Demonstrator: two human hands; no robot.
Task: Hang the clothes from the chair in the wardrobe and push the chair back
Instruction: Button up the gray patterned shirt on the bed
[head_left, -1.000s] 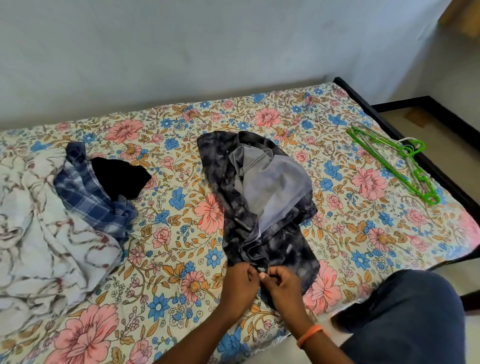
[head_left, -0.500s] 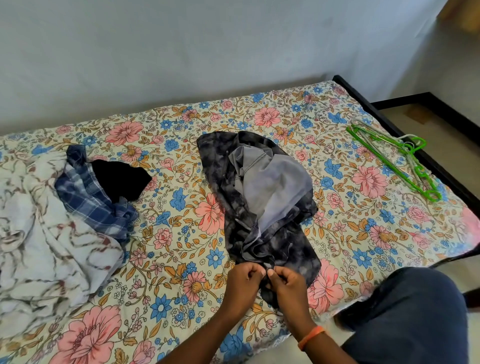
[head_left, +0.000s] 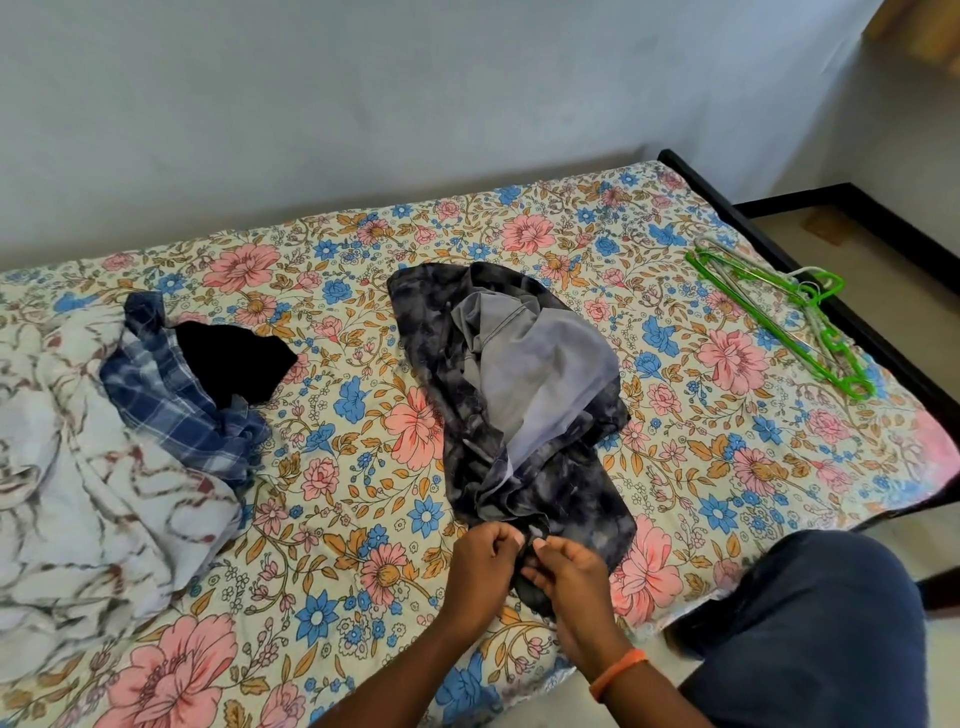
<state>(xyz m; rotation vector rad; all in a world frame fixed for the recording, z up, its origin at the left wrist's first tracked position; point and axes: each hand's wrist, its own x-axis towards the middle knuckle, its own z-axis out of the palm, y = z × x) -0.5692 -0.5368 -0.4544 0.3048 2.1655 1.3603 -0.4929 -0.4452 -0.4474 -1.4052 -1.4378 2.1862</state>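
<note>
A dark mottled grey shirt (head_left: 483, 405) lies crumpled in the middle of the floral bed (head_left: 363, 441), its pale grey inside (head_left: 535, 374) showing. At its near hem, my left hand (head_left: 480, 569) and my right hand (head_left: 563, 571) pinch the fabric close together, fingers curled. A blue checked shirt (head_left: 171, 410) and a black garment (head_left: 234, 358) lie bunched at the left. Green and clear hangers (head_left: 784, 317) rest near the bed's right edge.
A white patterned blanket (head_left: 78, 509) is heaped at the far left of the bed. The pale wall runs behind the bed. The black bed frame (head_left: 779, 249) borders the right side, with floor beyond. My knee in dark trousers (head_left: 810, 629) sits at the lower right.
Both hands stay at the shirt's near hem, working the fabric with small finger movements. The shirt and other clothes have not shifted.
</note>
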